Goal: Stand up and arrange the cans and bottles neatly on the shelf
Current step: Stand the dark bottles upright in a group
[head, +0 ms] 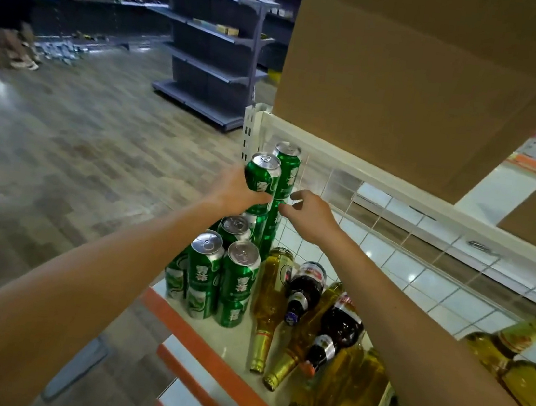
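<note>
**Seating a Can on the Second Tier**

The left hand (235, 191) grasps a can (261, 176) around its lower body, thumb in front and fingers wrapped behind, lid up. This grip leaves the base free, so the can can be set flat on the lower can directly beneath the fingers. Whether the base is already seated cannot be told.

The right hand (309, 215) sits just right of the can. Its fingers (288, 207) are curled, with the tips at the rear stack (286, 171). Whether they touch or pinch it cannot be told. Their likely purpose is to steady that two-high column while its neighbour is placed.

Below the left wrist, the front cans (205, 269) stand upright in a block on the shelf (224, 343). Below the right wrist, the bottles (305, 286) lie on their sides, not yet stood up.
</note>
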`<state>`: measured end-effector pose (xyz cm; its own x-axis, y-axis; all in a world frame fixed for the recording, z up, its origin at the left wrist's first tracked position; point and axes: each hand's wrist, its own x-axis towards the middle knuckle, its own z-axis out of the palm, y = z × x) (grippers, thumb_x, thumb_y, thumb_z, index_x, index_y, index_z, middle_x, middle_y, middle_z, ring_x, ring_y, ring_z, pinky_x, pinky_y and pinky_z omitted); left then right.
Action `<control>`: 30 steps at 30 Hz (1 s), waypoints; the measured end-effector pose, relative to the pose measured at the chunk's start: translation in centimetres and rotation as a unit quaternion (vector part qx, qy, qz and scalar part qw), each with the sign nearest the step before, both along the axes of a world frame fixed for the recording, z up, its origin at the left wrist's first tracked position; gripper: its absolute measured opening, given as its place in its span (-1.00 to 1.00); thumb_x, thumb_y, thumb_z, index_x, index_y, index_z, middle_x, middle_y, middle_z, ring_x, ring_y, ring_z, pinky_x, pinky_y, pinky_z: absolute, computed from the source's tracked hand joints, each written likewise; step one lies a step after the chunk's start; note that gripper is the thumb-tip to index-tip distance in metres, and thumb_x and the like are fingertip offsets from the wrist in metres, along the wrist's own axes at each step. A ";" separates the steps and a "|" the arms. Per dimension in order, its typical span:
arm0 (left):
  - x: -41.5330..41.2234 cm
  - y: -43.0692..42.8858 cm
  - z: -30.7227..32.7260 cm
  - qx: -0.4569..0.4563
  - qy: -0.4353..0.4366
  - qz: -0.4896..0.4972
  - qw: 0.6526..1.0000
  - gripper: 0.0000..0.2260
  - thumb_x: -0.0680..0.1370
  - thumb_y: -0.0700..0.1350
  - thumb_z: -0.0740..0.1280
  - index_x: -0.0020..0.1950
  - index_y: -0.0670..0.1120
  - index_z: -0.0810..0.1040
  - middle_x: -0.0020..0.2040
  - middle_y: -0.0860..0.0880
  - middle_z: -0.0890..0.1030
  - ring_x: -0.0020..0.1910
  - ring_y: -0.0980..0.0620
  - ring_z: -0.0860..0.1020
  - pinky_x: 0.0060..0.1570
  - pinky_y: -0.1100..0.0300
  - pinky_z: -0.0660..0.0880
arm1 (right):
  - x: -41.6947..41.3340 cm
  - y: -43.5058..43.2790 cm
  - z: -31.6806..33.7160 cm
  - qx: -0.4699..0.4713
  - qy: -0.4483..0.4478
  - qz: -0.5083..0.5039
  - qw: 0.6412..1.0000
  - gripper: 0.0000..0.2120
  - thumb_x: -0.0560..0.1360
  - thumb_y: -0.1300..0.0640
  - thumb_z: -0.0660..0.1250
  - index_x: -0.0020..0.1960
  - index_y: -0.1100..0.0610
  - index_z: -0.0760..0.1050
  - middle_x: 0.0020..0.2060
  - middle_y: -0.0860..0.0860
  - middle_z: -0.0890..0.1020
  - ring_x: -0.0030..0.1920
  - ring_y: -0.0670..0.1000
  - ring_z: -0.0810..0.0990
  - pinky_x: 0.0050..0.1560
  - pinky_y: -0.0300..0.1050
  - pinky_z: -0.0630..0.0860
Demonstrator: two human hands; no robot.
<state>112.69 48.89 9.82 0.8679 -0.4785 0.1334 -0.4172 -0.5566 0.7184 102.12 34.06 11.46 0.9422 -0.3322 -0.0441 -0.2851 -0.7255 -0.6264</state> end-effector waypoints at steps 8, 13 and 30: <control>-0.5 0.1 1.6 -0.031 0.013 0.010 0.999 -0.32 0.28 0.08 0.59 0.33 0.06 0.41 0.17 0.05 0.60 0.13 0.05 0.58 0.15 -0.04 0.55 | -1.5 0.5 0.0 -0.018 0.027 -0.011 0.999 -0.47 0.55 -0.08 0.33 0.42 0.16 0.38 0.25 0.12 0.57 0.13 0.10 0.56 0.13 0.00 0.50; -3.7 -0.1 6.5 -0.047 -0.125 0.030 0.991 -0.40 0.48 0.03 0.46 0.46 -0.04 0.35 0.38 -0.08 0.42 0.36 -0.06 0.39 0.32 -0.01 0.38 | -4.6 -0.5 1.0 -0.052 0.046 -0.038 0.997 -0.51 0.57 -0.07 0.31 0.42 0.15 0.39 0.29 0.12 0.54 0.24 0.13 0.52 0.19 -0.02 0.45; -28.2 -16.1 3.0 0.026 -0.134 -0.405 0.904 -0.66 0.53 0.10 0.40 0.25 -0.01 0.56 0.21 0.02 0.56 0.16 0.03 0.53 0.08 0.12 0.48 | -34.4 -8.6 -0.3 -0.060 0.131 -0.305 0.941 -0.59 0.60 -0.09 0.26 0.32 0.15 0.48 0.14 0.11 0.58 0.17 0.16 0.56 0.05 0.00 0.50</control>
<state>84.51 32.78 12.85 0.1698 -0.9543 0.2459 -0.8586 -0.0208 0.5122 67.69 25.50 11.14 0.5360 -0.8255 -0.1765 -0.8055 -0.4375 -0.3998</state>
